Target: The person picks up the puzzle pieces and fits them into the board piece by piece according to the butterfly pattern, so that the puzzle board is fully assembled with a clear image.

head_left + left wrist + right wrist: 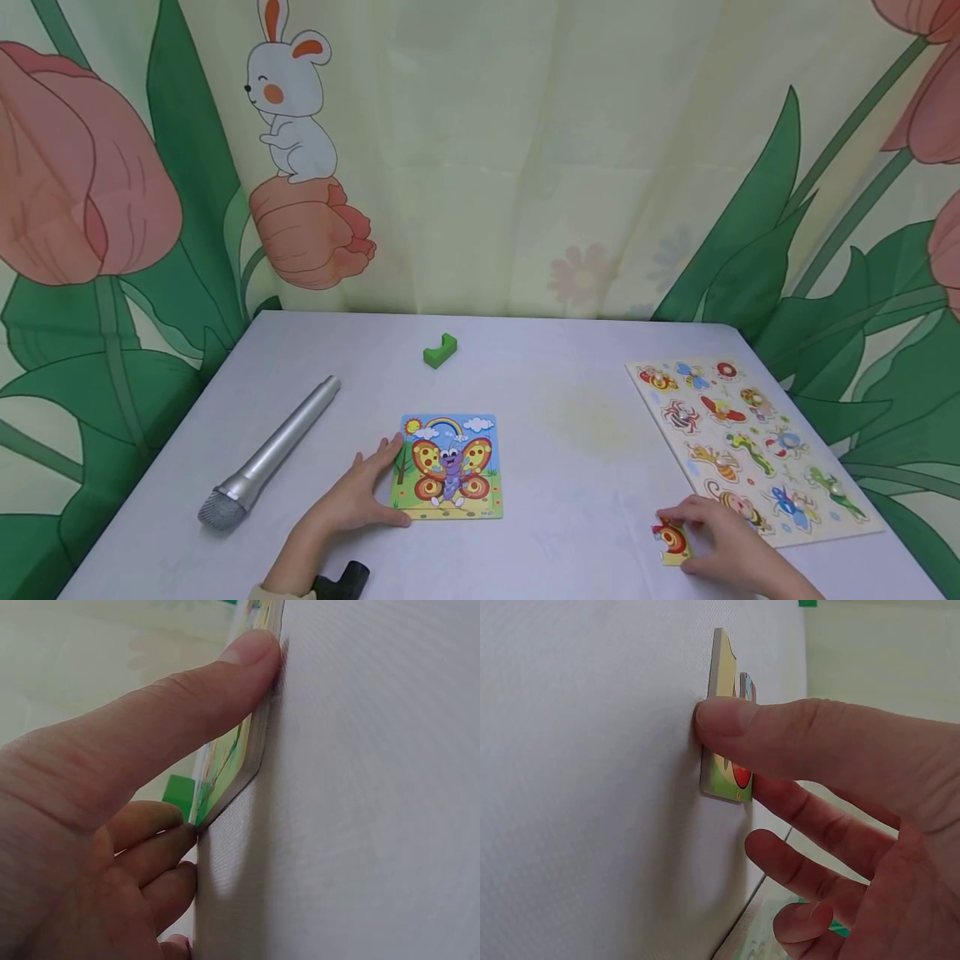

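Note:
A square butterfly picture puzzle (450, 454) lies flat near the middle of the table. My left hand (351, 498) is spread along its left side, the thumb at the near edge and a fingertip by the upper left. In the left wrist view the thumb lies against the side of the puzzle (238, 754), other fingers loosely bent at its corner. On the right, my right hand (723, 537) pinches a small red and yellow jigsaw piece (672, 546) between thumb and fingers. The right wrist view shows this piece (724, 778) low over the white cloth, partly hidden by the thumb.
A white insect-picture board (705, 479) lies beyond and beside the right hand. A silver microphone (273, 454) lies left of the puzzle. Further back stands a green block (440, 351). A black object (345, 579) shows beside the left wrist. A printed curtain (510, 167) hangs behind the table.

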Demonstrator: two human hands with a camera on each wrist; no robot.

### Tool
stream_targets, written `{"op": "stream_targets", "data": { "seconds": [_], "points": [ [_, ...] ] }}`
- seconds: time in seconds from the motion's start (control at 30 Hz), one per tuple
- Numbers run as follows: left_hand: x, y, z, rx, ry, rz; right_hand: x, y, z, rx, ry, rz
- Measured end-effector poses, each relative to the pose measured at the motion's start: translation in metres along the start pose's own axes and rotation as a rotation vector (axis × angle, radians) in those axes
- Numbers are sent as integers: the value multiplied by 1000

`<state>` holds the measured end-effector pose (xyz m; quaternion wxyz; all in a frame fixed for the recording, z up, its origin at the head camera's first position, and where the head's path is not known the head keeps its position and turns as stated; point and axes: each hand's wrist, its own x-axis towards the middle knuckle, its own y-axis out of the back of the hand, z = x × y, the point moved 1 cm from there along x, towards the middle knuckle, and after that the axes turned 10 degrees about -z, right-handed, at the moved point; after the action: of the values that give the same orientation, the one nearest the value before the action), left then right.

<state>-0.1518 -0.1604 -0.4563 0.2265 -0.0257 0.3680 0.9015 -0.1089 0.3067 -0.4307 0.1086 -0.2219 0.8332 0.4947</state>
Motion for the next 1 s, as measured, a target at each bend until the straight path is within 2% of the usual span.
{"op": "stream_targets", "data": {
  "seconds": [0.23,0.53,0.77,1.0],
  "points": [
    [-2,1,0,-9,-41,6,2,-2,-5,30,-62,22],
    [-2,2,0,-14,-32,2,8,2,-13,-48,73,63],
    [-4,2,2,-26,-28,1,23,0,-34,-14,161,69],
    [-2,0,0,-15,-11,11,41,-7,-60,21,297,60]
  ]
}}
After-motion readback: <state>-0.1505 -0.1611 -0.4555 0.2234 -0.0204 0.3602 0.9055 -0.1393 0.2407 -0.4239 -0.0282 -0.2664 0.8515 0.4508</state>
